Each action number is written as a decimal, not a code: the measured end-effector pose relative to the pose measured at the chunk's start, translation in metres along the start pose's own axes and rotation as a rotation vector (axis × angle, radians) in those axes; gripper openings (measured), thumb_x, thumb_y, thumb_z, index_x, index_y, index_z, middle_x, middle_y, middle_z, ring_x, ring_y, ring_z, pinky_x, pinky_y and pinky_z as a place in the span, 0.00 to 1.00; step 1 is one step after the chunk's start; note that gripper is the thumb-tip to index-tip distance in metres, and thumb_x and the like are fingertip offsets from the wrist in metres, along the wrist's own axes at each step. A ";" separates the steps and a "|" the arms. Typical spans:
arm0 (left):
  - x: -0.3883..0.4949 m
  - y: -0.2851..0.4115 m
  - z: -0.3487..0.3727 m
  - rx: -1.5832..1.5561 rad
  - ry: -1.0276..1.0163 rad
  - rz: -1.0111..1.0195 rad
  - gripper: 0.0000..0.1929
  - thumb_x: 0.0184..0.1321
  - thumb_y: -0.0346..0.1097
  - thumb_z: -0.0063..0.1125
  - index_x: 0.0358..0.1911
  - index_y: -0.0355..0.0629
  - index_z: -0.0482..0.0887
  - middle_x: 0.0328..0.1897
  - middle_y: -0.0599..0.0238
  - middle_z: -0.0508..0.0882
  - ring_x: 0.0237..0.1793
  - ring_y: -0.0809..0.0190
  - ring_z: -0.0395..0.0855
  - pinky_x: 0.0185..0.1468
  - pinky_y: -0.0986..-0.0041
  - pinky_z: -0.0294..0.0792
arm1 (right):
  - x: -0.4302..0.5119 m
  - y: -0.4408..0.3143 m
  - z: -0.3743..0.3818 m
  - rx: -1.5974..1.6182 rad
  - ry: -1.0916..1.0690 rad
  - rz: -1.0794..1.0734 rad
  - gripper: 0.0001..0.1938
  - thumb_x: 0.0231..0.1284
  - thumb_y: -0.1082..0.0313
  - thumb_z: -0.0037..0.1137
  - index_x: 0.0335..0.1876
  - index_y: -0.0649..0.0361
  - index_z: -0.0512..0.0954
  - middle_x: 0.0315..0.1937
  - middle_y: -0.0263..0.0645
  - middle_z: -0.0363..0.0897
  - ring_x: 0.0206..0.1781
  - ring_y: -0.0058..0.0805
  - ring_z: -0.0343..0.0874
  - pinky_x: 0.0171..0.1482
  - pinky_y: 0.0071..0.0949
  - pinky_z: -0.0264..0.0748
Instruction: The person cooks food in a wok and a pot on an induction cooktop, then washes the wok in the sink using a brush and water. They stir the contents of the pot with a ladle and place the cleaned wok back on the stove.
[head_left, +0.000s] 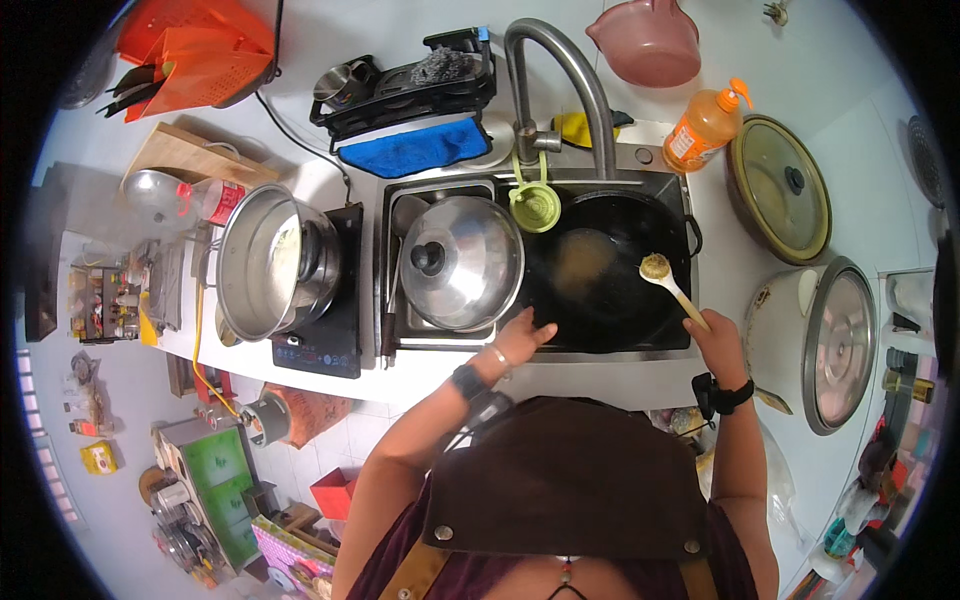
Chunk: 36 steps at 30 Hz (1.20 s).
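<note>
A white-headed pot brush (664, 279) with worn brown bristles is in my right hand (717, 339), which grips its pale handle. Its head is over the right side of a black wok (630, 319). The wok lies in the sink's right basin, with cloudy brownish water (585, 262) in its bottom. At the wok's near-left edge is my left hand (523, 339), thumb pointing right; whether it grips the edge is unclear. Left of the wok, a domed metal lid (469, 262) with a black knob rests over the left basin (397, 330).
A steel faucet (592, 90) arches behind the sink, with a green strainer (536, 206) hanging below it. An orange soap bottle (697, 131) and glass lid (784, 187) stand right. A steel pot (259, 262) sits on the induction cooker (319, 360); a lidded pot (780, 330) is far right.
</note>
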<state>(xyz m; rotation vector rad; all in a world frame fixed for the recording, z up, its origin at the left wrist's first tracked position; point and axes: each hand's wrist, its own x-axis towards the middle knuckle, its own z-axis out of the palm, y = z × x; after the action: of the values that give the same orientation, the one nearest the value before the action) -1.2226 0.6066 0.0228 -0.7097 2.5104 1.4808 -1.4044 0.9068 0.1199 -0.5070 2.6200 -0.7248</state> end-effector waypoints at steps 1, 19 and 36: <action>0.013 -0.008 0.011 -0.019 0.007 -0.100 0.39 0.60 0.59 0.54 0.54 0.21 0.69 0.46 0.33 0.79 0.49 0.36 0.77 0.54 0.57 0.70 | 0.001 0.000 -0.002 -0.046 -0.012 0.026 0.16 0.57 0.59 0.59 0.27 0.65 0.72 0.24 0.52 0.72 0.30 0.53 0.72 0.33 0.44 0.66; 0.093 -0.052 0.051 -0.126 0.414 -0.556 0.38 0.65 0.64 0.39 0.44 0.24 0.77 0.47 0.32 0.77 0.51 0.35 0.74 0.56 0.56 0.64 | 0.114 0.025 -0.008 0.003 0.013 -0.206 0.18 0.52 0.55 0.62 0.25 0.67 0.76 0.31 0.53 0.74 0.39 0.51 0.72 0.41 0.43 0.68; 0.082 -0.049 0.070 -0.835 0.820 -0.237 0.32 0.61 0.55 0.58 0.57 0.33 0.72 0.58 0.53 0.76 0.56 0.53 0.72 0.63 0.67 0.60 | 0.155 0.043 0.020 0.318 0.000 -0.078 0.20 0.56 0.54 0.60 0.20 0.66 0.76 0.17 0.39 0.72 0.23 0.28 0.71 0.30 0.31 0.65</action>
<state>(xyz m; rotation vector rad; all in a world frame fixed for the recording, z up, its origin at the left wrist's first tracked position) -1.2798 0.6200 -0.0799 -1.9935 1.9595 2.5062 -1.5398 0.8662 0.0409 -0.5146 2.4294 -1.1404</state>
